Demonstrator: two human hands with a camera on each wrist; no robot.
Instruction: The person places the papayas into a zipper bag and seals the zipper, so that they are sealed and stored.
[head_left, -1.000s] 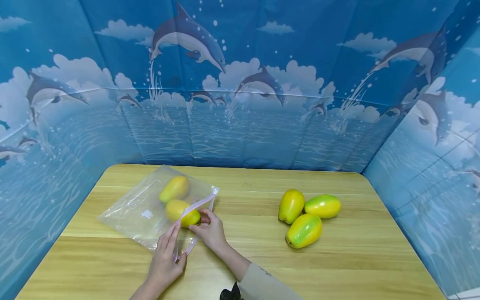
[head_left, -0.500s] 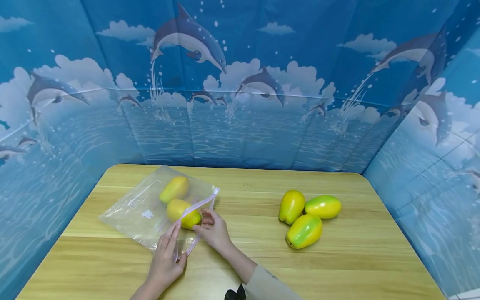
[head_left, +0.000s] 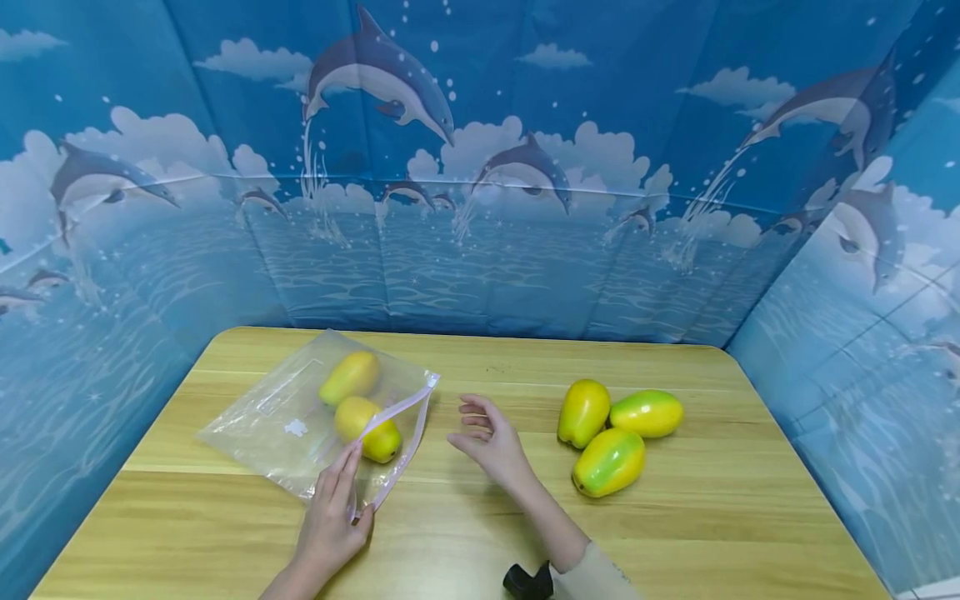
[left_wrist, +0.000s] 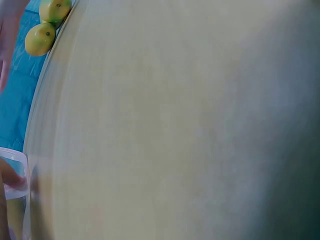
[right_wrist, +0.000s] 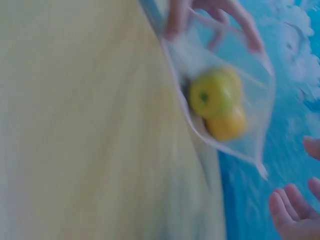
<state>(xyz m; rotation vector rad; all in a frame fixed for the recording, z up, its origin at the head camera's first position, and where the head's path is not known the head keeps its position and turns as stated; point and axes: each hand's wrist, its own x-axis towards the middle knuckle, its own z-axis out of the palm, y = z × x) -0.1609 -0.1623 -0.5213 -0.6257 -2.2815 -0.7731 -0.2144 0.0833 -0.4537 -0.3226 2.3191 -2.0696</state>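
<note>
A clear zip-lock bag (head_left: 255,429) with a pale purple zip edge lies on the left of the table, its mouth gaping toward the right. Two yellow-green mangoes are inside, one mango (head_left: 349,377) deeper in and another mango (head_left: 382,442) by the mouth. My left hand (head_left: 328,521) holds the bag's mouth apart, fingers at the upper edge and thumb at the lower one. Right of the bag, my right hand (head_left: 495,442) hovers with loosely bent fingers and nothing in it. In the right wrist view, its fingertips (right_wrist: 292,202) show at the lower right.
Three more mangoes sit in a cluster on the right: a standing mango (head_left: 583,412), a greener mango (head_left: 647,413) and a front mango (head_left: 609,462). Behind the wooden table (head_left: 480,533) hangs a blue dolphin-print curtain (head_left: 480,250).
My right hand has let go of the mango at the bag's mouth and moved right, away from the bag. My left hand stays in place.
</note>
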